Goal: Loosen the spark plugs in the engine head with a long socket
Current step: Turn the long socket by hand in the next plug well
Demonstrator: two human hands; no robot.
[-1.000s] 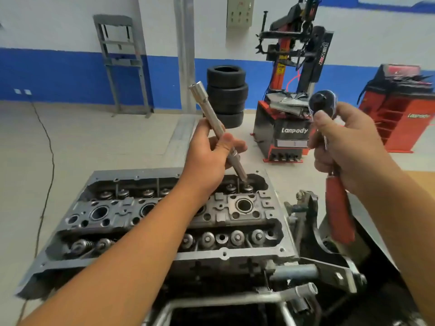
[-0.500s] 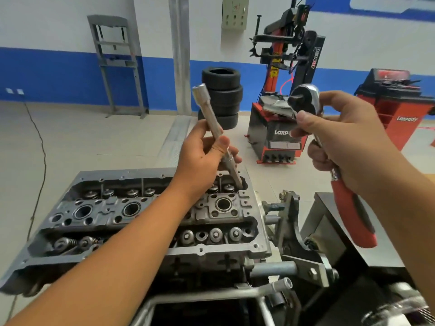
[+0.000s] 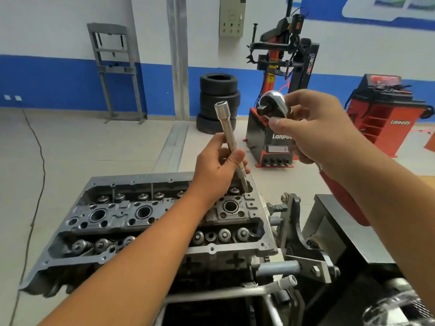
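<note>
A grey engine head [image 3: 146, 222] sits on a stand below me, with round spark plug wells [image 3: 231, 206] along its middle. My left hand [image 3: 217, 169] grips a long silver socket [image 3: 227, 128] around its lower half, tilted, with its open end up and its lower tip just above the head's far right corner. My right hand [image 3: 313, 127] holds a ratchet near its chrome head [image 3: 273, 107], whose square drive faces the socket from about a hand's width to the right. The ratchet's red handle [image 3: 341, 196] hangs down behind my right forearm.
A metal stand bracket [image 3: 303, 241] and tubes [image 3: 277, 267] clamp the head's right end. On the floor behind stand a stack of tyres [image 3: 219, 102], a red and black tyre changer [image 3: 282, 90] and a red wheel balancer [image 3: 381, 114]. A cable [image 3: 37, 161] runs along the floor at left.
My right hand has swung the ratchet head left and down toward the socket's upper end. The left hand has kept the socket nearly still above the head.
</note>
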